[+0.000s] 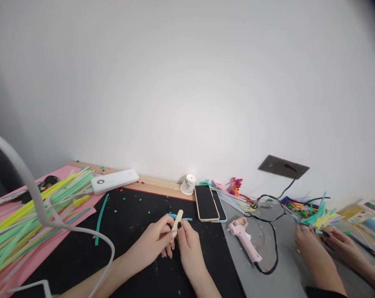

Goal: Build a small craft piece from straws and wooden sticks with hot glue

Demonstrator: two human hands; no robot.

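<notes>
Both of my hands meet over the black mat [128, 219]. Thumb and fingers of my left hand [153, 242] are pinched on a short cream fuzzy strip [177, 220], which looks like folded pipe cleaner and stands upright. My right hand [189, 244] pinches the same strip from the other side, its dark-nailed thumb against it. A blue pipe cleaner [187, 219] runs crosswise behind the strip, and its middle is hidden. To the left, a teal pipe cleaner [101, 221] lies on the mat.
Pipe cleaners [29, 223] cover pink paper at left, behind a white cable [35, 194]. A white device [115, 181], paper cup [188, 184] and phones [206, 203] line the back. Right are a pink glue gun [244, 240] and another person's hands [317, 244] with pipe cleaners.
</notes>
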